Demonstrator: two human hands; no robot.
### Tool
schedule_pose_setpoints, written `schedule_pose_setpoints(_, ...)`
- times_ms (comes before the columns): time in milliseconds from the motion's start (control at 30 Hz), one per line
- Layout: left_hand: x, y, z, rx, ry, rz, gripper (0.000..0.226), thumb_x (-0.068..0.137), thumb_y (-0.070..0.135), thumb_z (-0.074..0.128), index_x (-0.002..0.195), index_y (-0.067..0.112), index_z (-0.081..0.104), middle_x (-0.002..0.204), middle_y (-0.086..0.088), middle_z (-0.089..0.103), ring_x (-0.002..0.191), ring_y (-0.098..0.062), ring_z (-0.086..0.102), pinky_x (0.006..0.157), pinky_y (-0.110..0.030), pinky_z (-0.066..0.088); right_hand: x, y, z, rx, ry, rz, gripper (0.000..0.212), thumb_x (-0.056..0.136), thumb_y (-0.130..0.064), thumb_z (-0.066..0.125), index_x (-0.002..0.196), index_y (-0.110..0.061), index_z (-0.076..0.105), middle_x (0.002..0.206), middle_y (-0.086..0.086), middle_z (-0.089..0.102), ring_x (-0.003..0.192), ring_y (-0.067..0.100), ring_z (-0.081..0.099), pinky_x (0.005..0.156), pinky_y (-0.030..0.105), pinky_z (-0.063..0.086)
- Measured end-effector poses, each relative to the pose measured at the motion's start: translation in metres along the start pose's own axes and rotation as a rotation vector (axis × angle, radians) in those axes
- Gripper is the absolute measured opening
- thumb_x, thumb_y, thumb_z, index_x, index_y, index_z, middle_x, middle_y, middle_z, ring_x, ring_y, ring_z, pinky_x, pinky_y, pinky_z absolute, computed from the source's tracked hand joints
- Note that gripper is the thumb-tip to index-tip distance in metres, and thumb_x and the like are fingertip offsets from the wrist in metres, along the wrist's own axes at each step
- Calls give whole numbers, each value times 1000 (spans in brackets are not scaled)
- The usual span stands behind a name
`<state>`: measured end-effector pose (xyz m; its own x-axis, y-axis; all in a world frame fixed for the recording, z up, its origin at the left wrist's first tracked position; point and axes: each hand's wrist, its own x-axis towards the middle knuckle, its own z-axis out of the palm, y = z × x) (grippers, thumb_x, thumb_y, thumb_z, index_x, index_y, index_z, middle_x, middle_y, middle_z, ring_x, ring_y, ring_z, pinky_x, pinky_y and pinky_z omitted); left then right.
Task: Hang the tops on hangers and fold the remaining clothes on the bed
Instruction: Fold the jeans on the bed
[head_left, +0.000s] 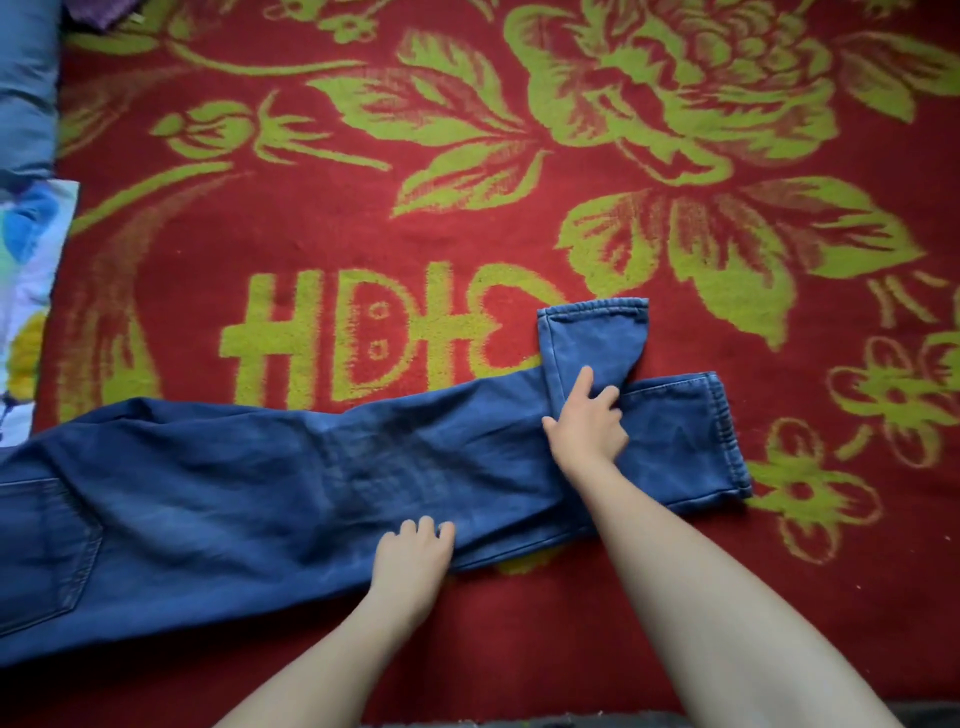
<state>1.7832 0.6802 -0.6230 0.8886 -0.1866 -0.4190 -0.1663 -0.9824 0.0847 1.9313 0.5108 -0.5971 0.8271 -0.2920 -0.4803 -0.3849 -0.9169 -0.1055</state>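
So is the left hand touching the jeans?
Touching. The head view shows the left hand lying flat on the jeans, fingers spread on the denim near its front edge.

My blue jeans (260, 483) lie flat across the bed, legs stacked, waist off to my left, back pocket up — one leg end is bent away from me, its hem pointing up, the other straight.

You can read one marking only: large yellow-green letters woven into the red floral blanket (467, 649), just above the jeans (260, 467). They look like "HDI", followed by a rounded shape you cannot make out as a letter.
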Motion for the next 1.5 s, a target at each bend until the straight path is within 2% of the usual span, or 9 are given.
schedule_pose_setpoints(167,-5,-14,4,-17,22,42,54,9,6,86,50,14,53,45,-2,46,36,-23,48,33,-19,32,17,8,-8,0,188,-60,52,94,-18,45,142,-14,27,128,13,52,111,34,54,82,38,44)
schedule_pose_setpoints(333,-17,-20,7,-61,30,145,49,16,15,84,53,16,52,50,0,46,40,-21,48,33,-19,31,-6,59,5,1196,477,467,36,83,4,49,117,-4,57,116,18,62,106,30,58,88,28,41)
schedule_pose_setpoints(433,-22,-22,15,-58,4,188,50,14,19,84,54,18,54,51,2,47,40,-20,49,34,-20,33,-24,100,31,1543,306,767,24,87,2,49,107,-11,51,112,15,56,81,23,59,79,39,49)
schedule_pose_setpoints(567,-19,-21,22,-47,8,191,51,13,13,85,54,17,55,50,1,46,40,-20,48,34,-20,31,-13,127,33,1563,202,717,25,90,-22,61,108,-19,44,107,5,56,73,11,55,66,33,47)
schedule_pose_setpoints(833,-20,-18,19,-49,-24,164,52,12,8,85,53,16,54,49,0,45,39,-21,47,33,-19,29,28,155,7,1413,389,875,28,83,2,61,110,1,55,116,16,60,88,20,55,77,31,46)
schedule_pose_setpoints(1000,-21,-19,16,-102,6,166,45,27,9,81,59,17,51,51,1,44,40,-20,47,39,-19,17,41,174,-10,1567,191,854,27,79,7,62,73,-15,47,67,3,61,45,11,59,42,21,48)
schedule_pose_setpoints(1200,-17,-7,13,-139,144,260,23,60,19,52,77,22,36,76,3,47,59,-17,45,34,-23,30,44,204,-28,1637,347,677,30,77,12,60,73,-17,53,55,-12,65,72,14,58,63,30,52)
schedule_pose_setpoints(1367,-14,-5,19,-80,26,193,52,55,34,55,105,24,46,104,-5,69,91,-18,43,59,-26,52,33,211,-5,1760,-27,821,22,90,-7,54,108,-20,52,126,3,56,86,20,59,82,36,48)
schedule_pose_setpoints(1500,-9,-3,13,-56,-114,79,51,63,34,52,111,19,63,121,-19,62,108,-32,47,71,-46,55,30,205,-9,1655,-141,880,12,93,-16,53,83,-18,47,138,5,48,128,23,46,103,37,36)
